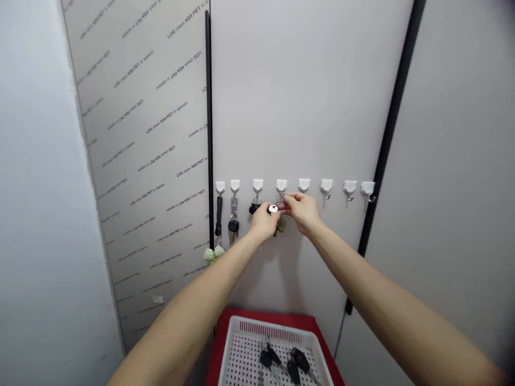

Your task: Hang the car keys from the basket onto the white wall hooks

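My left hand (263, 222) pinches a bunch of keys (273, 208) by a key with a round silvery head. Just right of it, my right hand (302, 213) grips the metal key ring (280, 198) between thumb and fingers. The ring is right under the fourth white hook from the left (281, 185); whether it is over the hook, I cannot tell. Below the fingers hangs a dull brass-coloured piece (281, 224), partly hidden. Beside my left hand, a set of black keys (254, 206) hangs from the third hook (258, 185).
A dark strap (219, 214) with a green-white bow (213, 253) and a black-headed key (233, 226) hang at left. Several bare hooks (326, 186) continue right. Below, a white perforated basket (311, 336) holds several black keys (293, 370) on a red surface (277, 317).
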The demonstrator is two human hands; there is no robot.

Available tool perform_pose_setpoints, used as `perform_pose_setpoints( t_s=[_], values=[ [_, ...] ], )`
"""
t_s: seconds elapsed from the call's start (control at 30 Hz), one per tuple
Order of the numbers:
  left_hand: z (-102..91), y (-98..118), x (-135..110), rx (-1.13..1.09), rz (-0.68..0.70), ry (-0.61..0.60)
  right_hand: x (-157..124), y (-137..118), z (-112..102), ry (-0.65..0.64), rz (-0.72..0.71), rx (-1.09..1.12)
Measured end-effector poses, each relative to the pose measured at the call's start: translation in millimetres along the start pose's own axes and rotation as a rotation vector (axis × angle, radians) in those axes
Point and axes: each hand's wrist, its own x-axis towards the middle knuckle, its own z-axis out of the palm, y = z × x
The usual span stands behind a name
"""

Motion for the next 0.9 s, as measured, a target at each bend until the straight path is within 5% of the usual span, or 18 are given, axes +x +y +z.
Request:
perform_pose_setpoints(
  t_s=[0.27, 0.43, 0.5, 0.67, 0.77, 0.9],
  values=[
    [6.3, -10.6, -1.0, 0.099, -0.003, -0.153, 9.3, 12.5, -5.0, 0.025, 0.015, -0.142],
    [7.9, -49.7, -38.7, -0.108, -0.081, -0.244, -19.6, 37.0, -26.7, 0.061, -0.126, -0.320],
    [8.4, -75.8, -64.6, -0.152, -0.166, -0.347, -47.3, 63.0, -38.9, -0.048, -0.113, -0.437],
    [12.1, -136.6, -138.8, 0.077, -0.284, -0.592, -136.5, 144.0, -63.9, -0.637, 0.118, -0.739],
    [17.0, -152.7, -174.9, 0.393, -0.247, -0.637, -176.4, 173.0, -70.8, -0.779, 0.148, -1.014],
    [25.1, -155.0, -198.6, 0.613, -0.203, -0.702, -194.9, 184.7, -70.5, -0.828, 0.088, -1.227]
  ],
)
